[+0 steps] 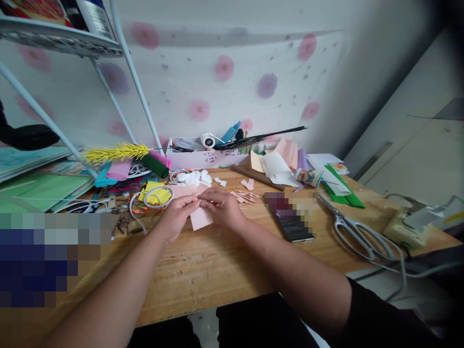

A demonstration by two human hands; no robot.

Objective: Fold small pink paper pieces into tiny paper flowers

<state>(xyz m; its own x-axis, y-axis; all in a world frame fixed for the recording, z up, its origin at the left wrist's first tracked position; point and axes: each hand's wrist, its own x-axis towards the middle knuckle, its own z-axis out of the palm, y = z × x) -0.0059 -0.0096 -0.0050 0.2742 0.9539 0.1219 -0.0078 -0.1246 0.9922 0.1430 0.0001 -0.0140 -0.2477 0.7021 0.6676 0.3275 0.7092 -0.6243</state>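
My left hand (177, 216) and my right hand (225, 205) meet over the wooden table, fingertips pressed together at the top of a pale pink piece of paper (201, 220). The sheet hangs down between them, its lower corner toward me. My fingers hide its upper edge and anything small pinched there. Just behind lies another pink sheet (184, 190), partly covered by my hands. Thin rolled pink strips (247, 197) are heaped right of my right hand. White ruffled pieces (192, 178) sit beyond my fingers.
A phone (290, 217) and large scissors (353, 232) lie to the right, near a power strip (408, 227). A white box (203, 158) of tools stands at the back. Yellow paper (155, 192), a coiled cable (137, 212) and a white metal rack (136, 72) are at left.
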